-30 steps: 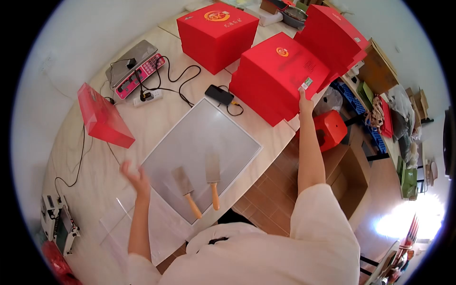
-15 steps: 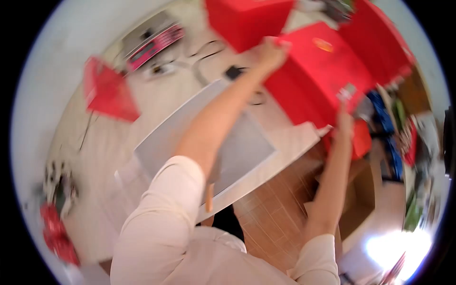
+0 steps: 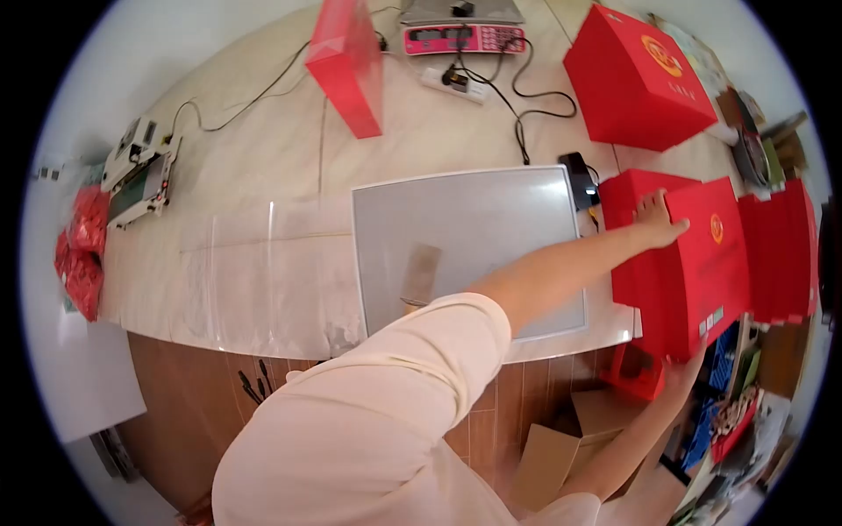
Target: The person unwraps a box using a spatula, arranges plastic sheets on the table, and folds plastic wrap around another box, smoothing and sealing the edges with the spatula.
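Note:
A red box (image 3: 715,272) with a gold round emblem is held between my two hands at the right end of the table. My left hand (image 3: 658,223) lies over its far left edge, thumb and fingers around that edge. Low on the near side, my right hand (image 3: 686,368) grips the bottom edge; its fingers are partly hidden by the box. Another red box part (image 3: 627,197) is directly behind and left of it, partly covered. A grey screen-like panel (image 3: 474,219) with a white frame lies under my left forearm, and a flat scraper-like tool (image 3: 421,273) rests on it.
Another red box (image 3: 640,79) stands at the back right, and more red boxes (image 3: 781,254) are stacked at the far right. A pink scale (image 3: 465,39), a power strip (image 3: 454,85) and cables lie at the back. A cardboard box (image 3: 548,456) is below the table edge.
My view has turned, so the table now appears more level and the boxes lower right. Both hands stay on the red box, which now looks more upright.

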`<state>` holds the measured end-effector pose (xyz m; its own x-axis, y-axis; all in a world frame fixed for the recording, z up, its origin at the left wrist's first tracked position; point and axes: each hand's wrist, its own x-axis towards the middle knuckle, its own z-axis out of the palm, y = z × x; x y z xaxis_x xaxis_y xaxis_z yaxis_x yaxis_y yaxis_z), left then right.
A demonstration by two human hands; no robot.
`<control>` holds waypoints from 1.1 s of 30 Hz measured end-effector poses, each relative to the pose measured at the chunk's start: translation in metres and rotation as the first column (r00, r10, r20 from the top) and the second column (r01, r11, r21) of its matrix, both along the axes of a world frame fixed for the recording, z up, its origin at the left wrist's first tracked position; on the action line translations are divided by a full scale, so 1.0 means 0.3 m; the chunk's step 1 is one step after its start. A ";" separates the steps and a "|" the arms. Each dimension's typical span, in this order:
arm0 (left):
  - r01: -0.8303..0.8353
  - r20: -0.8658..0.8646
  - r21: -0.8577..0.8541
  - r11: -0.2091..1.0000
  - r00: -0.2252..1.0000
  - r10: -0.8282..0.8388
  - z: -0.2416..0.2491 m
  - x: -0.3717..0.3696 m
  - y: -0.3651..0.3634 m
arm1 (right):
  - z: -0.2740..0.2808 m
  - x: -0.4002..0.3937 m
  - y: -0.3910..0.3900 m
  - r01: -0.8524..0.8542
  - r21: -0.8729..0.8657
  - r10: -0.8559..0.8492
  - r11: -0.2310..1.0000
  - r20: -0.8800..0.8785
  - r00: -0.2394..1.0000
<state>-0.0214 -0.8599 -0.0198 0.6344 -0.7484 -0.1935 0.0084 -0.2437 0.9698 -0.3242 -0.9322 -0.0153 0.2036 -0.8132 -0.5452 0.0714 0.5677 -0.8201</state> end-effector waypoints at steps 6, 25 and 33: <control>-0.020 0.235 -0.125 0.992 0.971 0.049 0.057 -0.027 -0.063 | 0.050 0.017 0.047 0.077 -0.119 -0.056 0.990 0.166 0.985; -0.281 -0.736 -0.417 0.864 0.662 -0.140 0.030 -0.131 0.747 | 0.094 0.280 1.071 0.286 -0.174 -0.228 0.942 0.291 0.929; -0.394 -0.737 -0.408 0.824 0.674 -0.042 0.190 0.079 1.532 | 0.309 0.089 0.980 -0.261 -0.227 0.338 0.938 0.765 0.548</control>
